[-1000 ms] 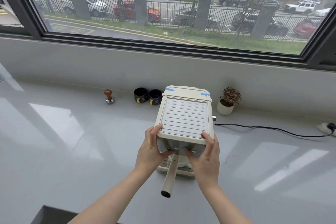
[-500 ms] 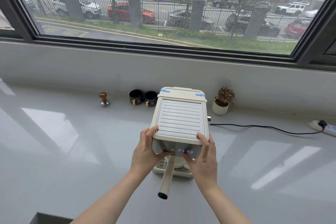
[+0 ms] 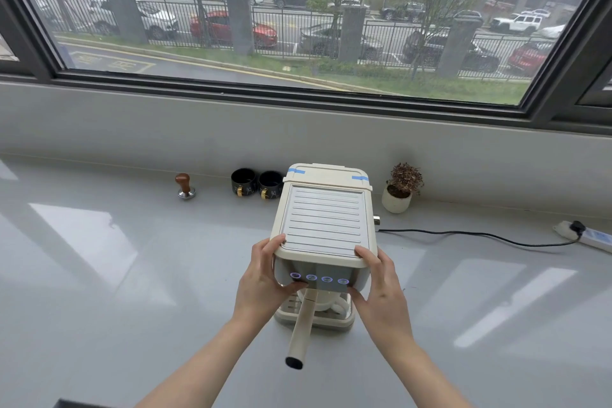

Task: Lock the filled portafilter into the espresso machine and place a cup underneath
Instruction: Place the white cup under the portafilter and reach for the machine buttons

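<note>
Tamper (image 3: 185, 187), spare cups (image 3: 257, 183) idle far left. Your left hand (image 3: 263, 278) and right hand (image 3: 381, 288) clasp espresso machine (image 3: 324, 225); portafilter (image 3: 303, 325) locked, white cup (image 3: 326, 301) beneath. Risk: squeezing nudges machine, cup slides off-centre.

Both forearms are bare, and the left hand (image 3: 261, 278) and right hand (image 3: 381, 291) wear nothing.

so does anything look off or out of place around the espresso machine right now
Nothing looks spilled or damaged. One oddity: two strips of blue tape sit on the back lid corners of the espresso machine. The portafilter handle points toward the person, with a white cup under it.
</note>
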### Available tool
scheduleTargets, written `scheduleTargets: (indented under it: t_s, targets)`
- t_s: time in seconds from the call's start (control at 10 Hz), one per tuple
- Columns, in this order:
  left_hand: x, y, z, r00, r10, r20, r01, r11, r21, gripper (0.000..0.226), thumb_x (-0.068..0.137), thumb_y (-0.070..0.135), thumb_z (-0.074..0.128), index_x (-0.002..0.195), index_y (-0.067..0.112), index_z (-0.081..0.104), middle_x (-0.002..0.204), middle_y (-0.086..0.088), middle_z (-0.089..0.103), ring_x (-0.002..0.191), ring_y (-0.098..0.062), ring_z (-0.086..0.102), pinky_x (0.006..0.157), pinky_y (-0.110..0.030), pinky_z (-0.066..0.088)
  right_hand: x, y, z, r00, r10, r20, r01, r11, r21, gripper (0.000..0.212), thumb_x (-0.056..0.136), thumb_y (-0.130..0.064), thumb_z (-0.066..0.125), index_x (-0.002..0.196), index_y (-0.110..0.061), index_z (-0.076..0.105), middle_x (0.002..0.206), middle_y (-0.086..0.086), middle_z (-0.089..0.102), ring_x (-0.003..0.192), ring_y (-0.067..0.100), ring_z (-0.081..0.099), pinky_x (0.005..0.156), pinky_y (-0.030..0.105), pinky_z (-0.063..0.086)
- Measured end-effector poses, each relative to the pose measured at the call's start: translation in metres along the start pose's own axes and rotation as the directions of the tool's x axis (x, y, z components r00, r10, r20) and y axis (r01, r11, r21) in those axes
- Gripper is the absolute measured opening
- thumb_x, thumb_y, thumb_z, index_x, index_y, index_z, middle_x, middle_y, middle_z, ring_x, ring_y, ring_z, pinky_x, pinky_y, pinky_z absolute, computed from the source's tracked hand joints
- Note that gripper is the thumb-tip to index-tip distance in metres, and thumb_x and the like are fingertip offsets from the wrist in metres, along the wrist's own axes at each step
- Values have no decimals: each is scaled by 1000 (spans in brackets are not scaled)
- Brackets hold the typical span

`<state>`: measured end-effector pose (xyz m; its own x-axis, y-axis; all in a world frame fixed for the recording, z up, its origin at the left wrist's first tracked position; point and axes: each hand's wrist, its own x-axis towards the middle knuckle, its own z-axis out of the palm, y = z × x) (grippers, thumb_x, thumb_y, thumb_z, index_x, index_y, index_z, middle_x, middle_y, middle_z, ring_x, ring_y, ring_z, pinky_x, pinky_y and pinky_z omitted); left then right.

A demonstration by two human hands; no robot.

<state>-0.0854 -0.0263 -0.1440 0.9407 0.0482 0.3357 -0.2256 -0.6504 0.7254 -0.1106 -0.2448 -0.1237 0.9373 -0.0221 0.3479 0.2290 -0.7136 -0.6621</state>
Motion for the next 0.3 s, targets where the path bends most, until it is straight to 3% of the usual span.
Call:
scheduleTargets:
  t_s: [0.2,0.3]
  targets:
    - [1,-1,0,1000,17,-6,-16,1000,24,98,55,32,89,127,47,23,133,7,42,93,-19,63,65,-45,60,1,-4,-8,999,21,31,-21,1000,-1,72,78,-12,73,124,-50,33,139,-4,44,118,17,51,77,21,43]
    - [-1,4,-2,1000,16,7,-16,1000,24,98,56,34,88,127,48,22,133,8,41,95,-16,61,66,-44,60,10,-25,-27,996,-19,-83,24,998,51,54,79,-12,72,122,-36,49,130,-7,51,120,19,54,89,26,48]
